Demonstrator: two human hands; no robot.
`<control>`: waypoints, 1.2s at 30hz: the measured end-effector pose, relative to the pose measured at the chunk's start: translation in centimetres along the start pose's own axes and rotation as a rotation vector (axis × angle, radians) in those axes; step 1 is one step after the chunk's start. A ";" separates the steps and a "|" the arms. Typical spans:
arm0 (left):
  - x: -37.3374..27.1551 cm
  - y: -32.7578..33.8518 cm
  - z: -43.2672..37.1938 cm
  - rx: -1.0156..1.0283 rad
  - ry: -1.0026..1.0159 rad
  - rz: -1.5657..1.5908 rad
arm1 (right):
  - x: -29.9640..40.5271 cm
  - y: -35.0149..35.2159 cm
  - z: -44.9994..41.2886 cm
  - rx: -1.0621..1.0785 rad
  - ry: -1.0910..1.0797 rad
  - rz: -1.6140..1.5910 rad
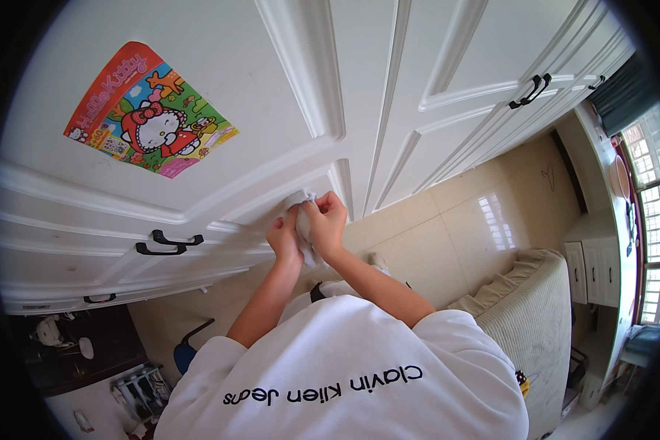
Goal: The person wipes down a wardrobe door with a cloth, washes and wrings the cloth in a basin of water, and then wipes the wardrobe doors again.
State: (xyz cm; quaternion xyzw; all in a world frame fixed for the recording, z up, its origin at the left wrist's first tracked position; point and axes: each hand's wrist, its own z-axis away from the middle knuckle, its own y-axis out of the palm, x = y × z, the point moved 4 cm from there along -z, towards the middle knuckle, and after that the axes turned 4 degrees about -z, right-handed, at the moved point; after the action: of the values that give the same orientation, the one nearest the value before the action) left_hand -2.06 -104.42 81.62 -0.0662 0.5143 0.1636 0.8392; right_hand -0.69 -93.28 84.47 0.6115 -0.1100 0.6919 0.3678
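A crumpled light-grey cloth (304, 224) is bunched between my two hands in front of the white panelled wardrobe doors (242, 93). My left hand (286, 234) grips its left side, with the thumb up along the cloth. On the other side, my right hand (326, 223) pinches its upper part, the fingers curled. Part of the cloth hangs below the hands. A colourful Hello Kitty sheet (154, 118) lies flat on the door surface at the upper left.
Black handles (168, 242) jut from the doors at left, and more handles (531, 92) at upper right. A bed with a ribbed beige cover (522, 308) stands at right on the tiled floor (418, 236). A dark blue chair (185, 355) is at lower left.
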 end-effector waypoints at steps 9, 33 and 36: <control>0.1 -0.5 -0.1 -0.025 -0.010 -0.023 | 0.2 -0.1 0.1 0.009 0.005 0.027; -2.8 0.3 1.7 -0.070 0.077 0.140 | 0.4 0.7 0.2 0.063 -0.026 -0.077; -2.1 -0.1 0.9 -0.030 0.086 0.193 | 0.7 1.0 0.5 0.042 -0.011 -0.111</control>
State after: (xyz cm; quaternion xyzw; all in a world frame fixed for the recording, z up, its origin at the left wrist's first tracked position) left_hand -2.16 -104.74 83.84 -0.0358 0.5511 0.2484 0.7958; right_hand -0.99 -94.03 85.52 0.6280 -0.0631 0.6692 0.3922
